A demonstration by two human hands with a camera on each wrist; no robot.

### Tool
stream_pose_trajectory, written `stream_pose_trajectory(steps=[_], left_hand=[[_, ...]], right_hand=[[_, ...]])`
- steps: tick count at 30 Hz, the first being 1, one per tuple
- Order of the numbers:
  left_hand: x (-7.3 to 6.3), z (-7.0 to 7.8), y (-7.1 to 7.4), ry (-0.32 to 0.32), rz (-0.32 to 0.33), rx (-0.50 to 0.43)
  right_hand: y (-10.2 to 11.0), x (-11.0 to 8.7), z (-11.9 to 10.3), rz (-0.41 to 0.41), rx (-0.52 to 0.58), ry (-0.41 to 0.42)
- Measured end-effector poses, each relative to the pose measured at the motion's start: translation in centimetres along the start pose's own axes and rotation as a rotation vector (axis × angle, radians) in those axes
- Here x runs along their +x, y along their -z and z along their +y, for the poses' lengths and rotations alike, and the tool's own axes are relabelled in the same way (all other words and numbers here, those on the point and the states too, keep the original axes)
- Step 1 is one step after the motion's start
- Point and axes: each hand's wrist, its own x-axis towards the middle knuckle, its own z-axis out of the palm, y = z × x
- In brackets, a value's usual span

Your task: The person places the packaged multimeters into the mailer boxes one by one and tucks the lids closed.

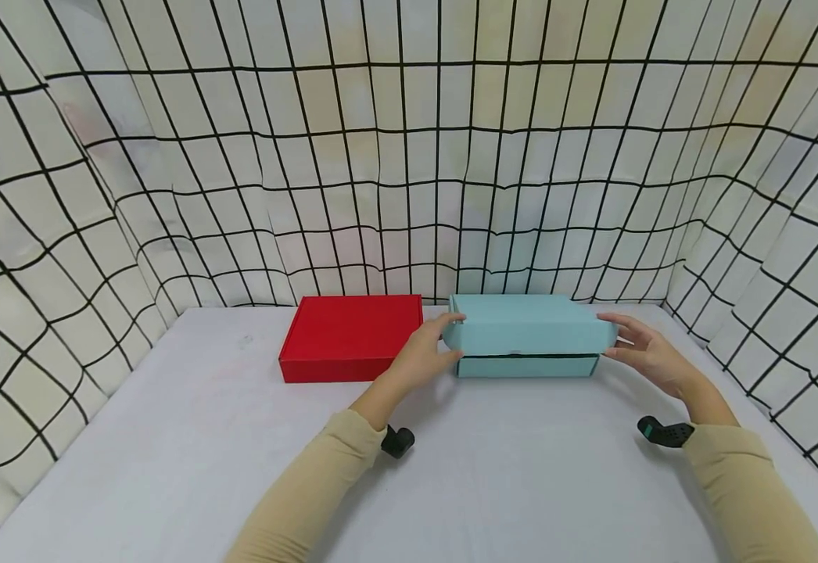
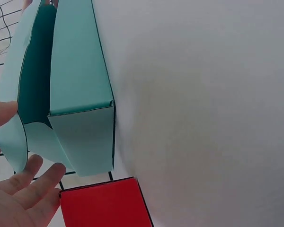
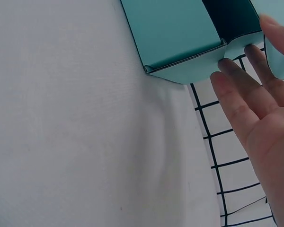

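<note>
A light blue cardboard box (image 1: 527, 366) sits at the back of the table, its lid (image 1: 522, 309) partly raised with the front flap hanging outward. At the lid's left corner my left hand (image 1: 419, 353) pinches the flap, thumb in front and fingers behind. My right hand (image 1: 651, 361) holds the right corner in the same way. In the left wrist view a dark gap shows between the flap (image 2: 12, 137) and the box's front wall (image 2: 80, 61). The right wrist view shows my thumb on the flap (image 3: 279, 56) and fingertips near the box's side wall (image 3: 187, 68).
A closed red box (image 1: 349, 332) lies just left of the blue one, partly behind my left hand. White cloth covers the table (image 1: 507, 469). Black grid netting (image 1: 409, 156) over white sheeting rises behind and at both sides. A black wrist device (image 1: 665, 432) shows at each sleeve.
</note>
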Motion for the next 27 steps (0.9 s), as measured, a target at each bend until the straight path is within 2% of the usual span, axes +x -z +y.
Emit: stream_pose_trajectory(steps=[8,17,27], left_hand=[[-0.4,0.1,-0.2,0.017,0.0,0.054],[-0.2,0.4,-0.8,0.022,-0.082,0.173],[0.0,0.8,-1.6,-0.012,-0.063,0.258]], right_hand=[[0.1,-0.1,0.1,-0.012,-0.031,-0.02],[0.0,-0.1,0.9,-0.024,-0.128,-0.122],[-0.7,0.3,0.3,-0.043,-0.162,-0.125]])
